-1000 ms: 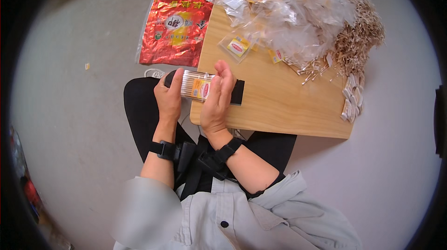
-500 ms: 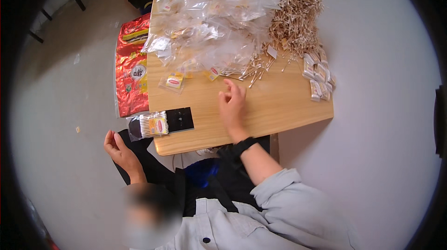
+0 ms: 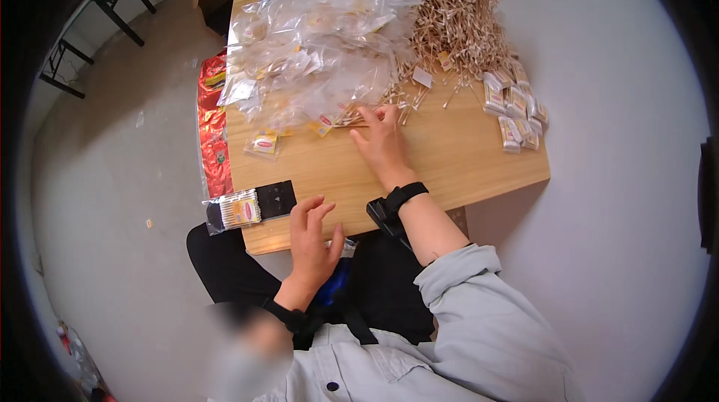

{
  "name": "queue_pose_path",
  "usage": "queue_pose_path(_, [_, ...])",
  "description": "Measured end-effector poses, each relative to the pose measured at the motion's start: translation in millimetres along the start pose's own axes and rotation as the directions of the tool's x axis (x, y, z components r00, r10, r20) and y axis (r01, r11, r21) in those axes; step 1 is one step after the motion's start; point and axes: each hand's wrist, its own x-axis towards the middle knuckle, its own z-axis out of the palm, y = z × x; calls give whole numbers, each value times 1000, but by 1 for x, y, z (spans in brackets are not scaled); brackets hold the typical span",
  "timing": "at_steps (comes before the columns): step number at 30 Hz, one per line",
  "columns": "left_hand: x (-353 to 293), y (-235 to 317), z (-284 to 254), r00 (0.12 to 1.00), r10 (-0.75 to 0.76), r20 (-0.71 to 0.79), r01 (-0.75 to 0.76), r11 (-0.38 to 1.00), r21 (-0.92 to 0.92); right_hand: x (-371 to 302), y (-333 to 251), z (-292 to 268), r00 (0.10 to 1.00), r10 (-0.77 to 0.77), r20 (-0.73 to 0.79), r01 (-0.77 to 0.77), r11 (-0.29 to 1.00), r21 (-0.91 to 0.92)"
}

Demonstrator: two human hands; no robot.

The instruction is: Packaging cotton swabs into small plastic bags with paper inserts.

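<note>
My right hand [image 3: 383, 146] is over the table, its fingertips at the loose cotton swabs [image 3: 352, 123] by the edge of the clear bags. Its thumb and fingers are apart, and no held swab shows. My left hand [image 3: 311, 243] hovers at the near table edge, fingers loosely curved and apart, with nothing in it. Left of it, a clear bag of cotton swabs [image 3: 237, 209] with a yellow card lies partly over a flat black slab [image 3: 277, 199]. A heap of empty-looking clear bags [image 3: 314, 43] covers the far left of the table. Beside it is a large pile of loose cotton swabs [image 3: 457, 13].
Several small packs of swabs [image 3: 517, 106] are stacked at the table's right edge. A bag with a yellow card [image 3: 264, 144] lies near the left side of the wooden table [image 3: 449, 170]. A red plastic sack [image 3: 213, 125] hangs beside the left edge. A black-legged table [image 3: 120, 9] stands far left.
My left hand has moved right, from beyond the table's left corner to its near edge. My right hand has reached forward to the loose swabs. The view has shifted slightly.
</note>
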Motion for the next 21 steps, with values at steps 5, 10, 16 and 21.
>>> queue_pose_path(5, [14, 1, 31, 995, 22, 101, -39, 985, 168, -14, 2, -1, 1000, -17, 22, 15, 995, 95])
queue_pose_path(10, [29, -1, 57, 988, 7, 155, -64, 928, 366, -40, 2, -8, 992, -91, 82, 78, 985, 152])
queue_pose_path(16, [44, 1, 73, 982, -21, 189, -72, 878, 473, -56, 5, -24, 990, 132, 45, -140, 936, 324])
queue_pose_path(21, [43, -5, 76, 967, -41, 253, -109, 829, 549, -35, 27, -29, 965, 247, -90, -222, 949, 224])
